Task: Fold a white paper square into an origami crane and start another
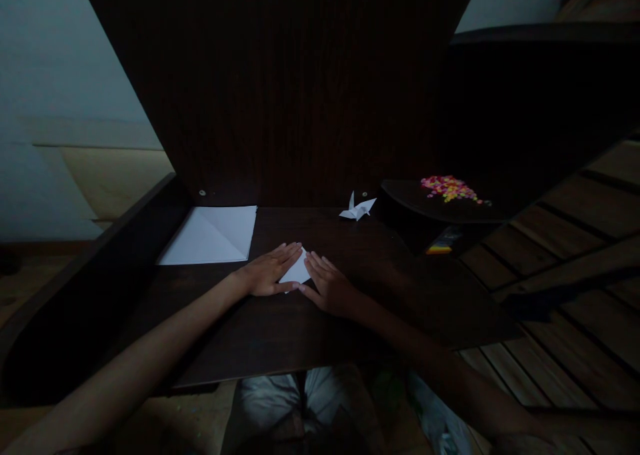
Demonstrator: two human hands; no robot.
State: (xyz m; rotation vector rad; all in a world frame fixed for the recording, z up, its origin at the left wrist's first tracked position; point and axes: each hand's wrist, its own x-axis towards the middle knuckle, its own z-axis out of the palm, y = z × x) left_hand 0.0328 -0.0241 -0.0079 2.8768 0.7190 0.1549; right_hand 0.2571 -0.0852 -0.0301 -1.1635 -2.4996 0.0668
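A small folded piece of white paper [296, 272] lies on the dark desk, partly covered by both hands. My left hand [270, 270] rests flat on its left side, fingers stretched out and thumb along the near edge. From the right, my right hand [327, 283] presses on the paper with its fingers extended. The two thumb tips meet near the paper's lower edge. Beyond my right hand stands a white origami crane [358, 208]. To the left lies a stack of white paper sheets [207, 235], the top one with a diagonal crease.
The dark wooden desk [240, 348] has a tall back panel [280, 95] and a raised left side [90, 288]. At right, a curved shelf [410, 198] carries a pile of small pink and yellow pieces [450, 188]. A striped yellow-orange object [440, 249] sits beneath it.
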